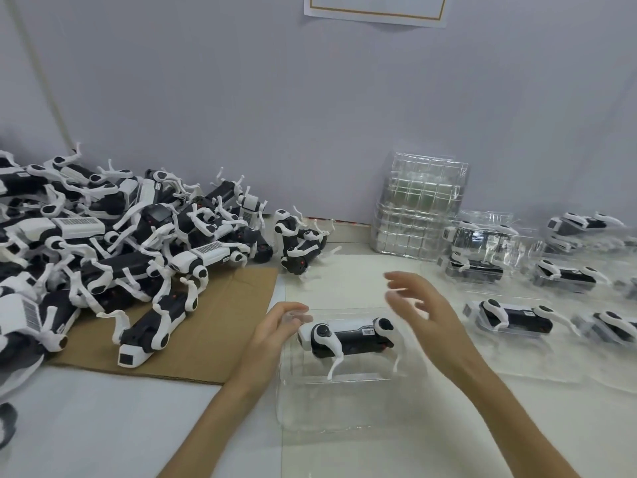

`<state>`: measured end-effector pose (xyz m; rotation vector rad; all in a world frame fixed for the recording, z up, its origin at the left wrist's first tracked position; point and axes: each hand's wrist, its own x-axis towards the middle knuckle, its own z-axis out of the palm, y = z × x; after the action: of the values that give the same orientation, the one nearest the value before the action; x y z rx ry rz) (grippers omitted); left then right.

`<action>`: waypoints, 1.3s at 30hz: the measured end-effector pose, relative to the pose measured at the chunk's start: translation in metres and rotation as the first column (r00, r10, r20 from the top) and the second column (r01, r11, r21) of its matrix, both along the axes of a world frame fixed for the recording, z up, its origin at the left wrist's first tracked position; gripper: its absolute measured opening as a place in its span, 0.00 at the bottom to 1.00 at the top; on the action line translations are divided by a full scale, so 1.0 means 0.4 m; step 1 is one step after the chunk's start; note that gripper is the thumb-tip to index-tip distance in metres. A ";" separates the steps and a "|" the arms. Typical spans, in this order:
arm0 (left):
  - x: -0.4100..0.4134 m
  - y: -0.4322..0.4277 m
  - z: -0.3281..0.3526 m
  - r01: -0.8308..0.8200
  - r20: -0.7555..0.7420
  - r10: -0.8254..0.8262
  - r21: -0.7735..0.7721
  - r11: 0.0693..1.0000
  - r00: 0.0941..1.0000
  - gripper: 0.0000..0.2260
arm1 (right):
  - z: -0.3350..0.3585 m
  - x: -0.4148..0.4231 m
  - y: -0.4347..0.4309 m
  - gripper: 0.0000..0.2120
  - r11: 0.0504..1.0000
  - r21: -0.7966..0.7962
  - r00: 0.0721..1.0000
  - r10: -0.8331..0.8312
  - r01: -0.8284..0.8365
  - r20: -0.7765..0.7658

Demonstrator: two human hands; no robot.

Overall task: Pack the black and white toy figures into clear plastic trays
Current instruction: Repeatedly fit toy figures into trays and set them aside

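Toy figure (348,336) lies in clear tray (344,408), centre front.
We reckon it's light, hard plastic w/ thin snappable legs, so hold the black body. Our right hand (424,312) is spread, empty; left hand (275,326) at the tray's left end, grip unclear.

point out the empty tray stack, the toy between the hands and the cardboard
stack of empty trays (420,201): head view, its front face
toy in the near tray (348,336): head view, its black body
cardboard sheet (224,322): head view, bare patch
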<state>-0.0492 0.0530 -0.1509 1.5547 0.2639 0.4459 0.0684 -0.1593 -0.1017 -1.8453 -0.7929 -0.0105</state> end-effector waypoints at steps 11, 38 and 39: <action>0.008 0.004 -0.009 -0.183 -0.050 0.185 0.038 0.982 0.982 0.06 | -0.073 0.055 -0.055 0.31 0.975 -0.146 0.864 0.074 -0.167 -0.497; -0.006 -0.020 0.039 -0.069 -0.213 0.061 -0.028 0.997 0.975 0.25 | -0.076 0.008 -0.015 0.10 0.999 -0.041 0.863 -0.038 0.021 -0.504; -0.006 -0.022 0.039 -0.087 -0.230 0.083 -0.007 0.996 0.970 0.26 | -0.074 0.009 -0.017 0.11 0.999 -0.043 0.859 -0.028 0.007 -0.512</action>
<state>-0.0514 0.0442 -0.1351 1.5832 0.5135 0.3293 0.0719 -0.1662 -0.1313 -1.7735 -0.3989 0.4729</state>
